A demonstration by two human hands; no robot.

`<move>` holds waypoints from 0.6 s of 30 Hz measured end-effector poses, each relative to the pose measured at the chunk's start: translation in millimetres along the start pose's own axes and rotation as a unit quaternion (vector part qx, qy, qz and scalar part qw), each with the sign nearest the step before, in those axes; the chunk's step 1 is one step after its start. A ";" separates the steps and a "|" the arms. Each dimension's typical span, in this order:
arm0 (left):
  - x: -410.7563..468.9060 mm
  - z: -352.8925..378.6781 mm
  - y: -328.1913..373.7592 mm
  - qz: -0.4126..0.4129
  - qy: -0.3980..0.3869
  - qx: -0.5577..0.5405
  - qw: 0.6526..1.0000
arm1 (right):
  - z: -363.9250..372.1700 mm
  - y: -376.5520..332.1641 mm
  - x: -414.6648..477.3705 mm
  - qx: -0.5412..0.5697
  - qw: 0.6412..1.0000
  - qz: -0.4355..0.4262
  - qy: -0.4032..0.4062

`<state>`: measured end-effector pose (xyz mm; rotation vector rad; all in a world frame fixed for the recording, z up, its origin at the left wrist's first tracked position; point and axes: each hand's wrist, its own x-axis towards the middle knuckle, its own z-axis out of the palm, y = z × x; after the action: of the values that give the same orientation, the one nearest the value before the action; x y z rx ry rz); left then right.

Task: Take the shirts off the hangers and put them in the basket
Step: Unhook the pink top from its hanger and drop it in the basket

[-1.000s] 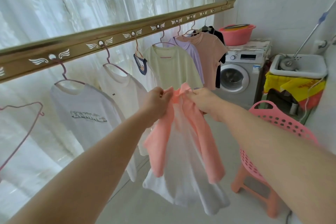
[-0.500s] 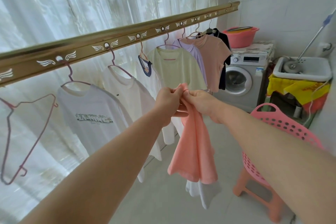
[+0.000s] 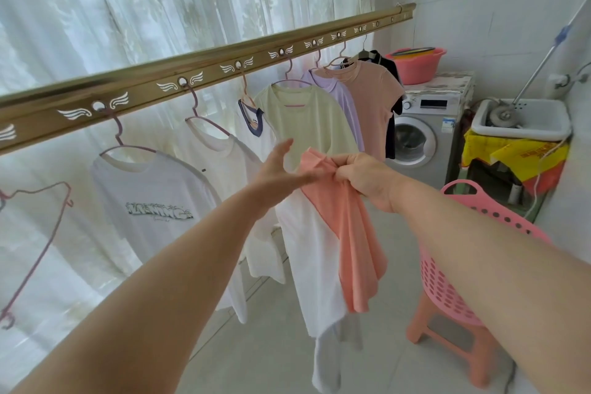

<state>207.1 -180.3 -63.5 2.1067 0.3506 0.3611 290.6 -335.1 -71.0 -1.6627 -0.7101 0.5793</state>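
Observation:
My right hand point(image 3: 364, 177) grips the bunched top of a pink and white shirt point(image 3: 339, 233), which hangs down in front of me. My left hand point(image 3: 278, 169) is just to its left, fingers spread, holding nothing. Several shirts hang on hangers from the gold rail point(image 3: 204, 73): a white printed one point(image 3: 153, 201), a plain white one point(image 3: 220, 169), a pale yellow one point(image 3: 307, 118) and a dusty pink one point(image 3: 371, 96). An empty pink hanger point(image 3: 38, 233) hangs at the far left. The pink basket point(image 3: 447, 281) stands on a stool point(image 3: 454, 345) at the right, below my right arm.
A washing machine point(image 3: 422, 134) with a pink basin point(image 3: 415, 64) on top stands at the back. A white sink point(image 3: 527, 118) with a mop handle is at the right wall. Sheer curtains point(image 3: 160, 9) hang behind the rail. Pale tiled floor point(image 3: 262, 345) lies below.
My left hand has let go of the pink and white shirt and opened. The shirt, held by my right hand alone, has unfolded and hangs longer.

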 end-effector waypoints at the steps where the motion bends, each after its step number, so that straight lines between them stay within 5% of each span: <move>1: -1.9 -0.2 -2.0 -0.009 -0.059 -0.013 0.998 | 0.6 -1.8 -0.8 -0.004 1.000 -0.005 -0.011; 3: -3.9 1.8 -6.2 -0.022 -0.114 -0.026 0.993 | 2.8 -3.4 -1.1 -0.016 1.000 -0.009 -0.023; 10: 4.2 -5.2 -2.4 0.055 -0.036 -0.009 0.998 | -8.5 15.3 -0.8 0.069 0.997 0.020 -0.001; 18: 10.1 -28.5 32.8 0.111 -0.009 0.032 0.993 | -4.8 58.6 -5.2 -0.093 0.994 0.055 0.015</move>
<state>208.9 -171.7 -19.8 2.2164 0.1186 0.4663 298.9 -350.2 -127.4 -1.8891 -0.6698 0.5788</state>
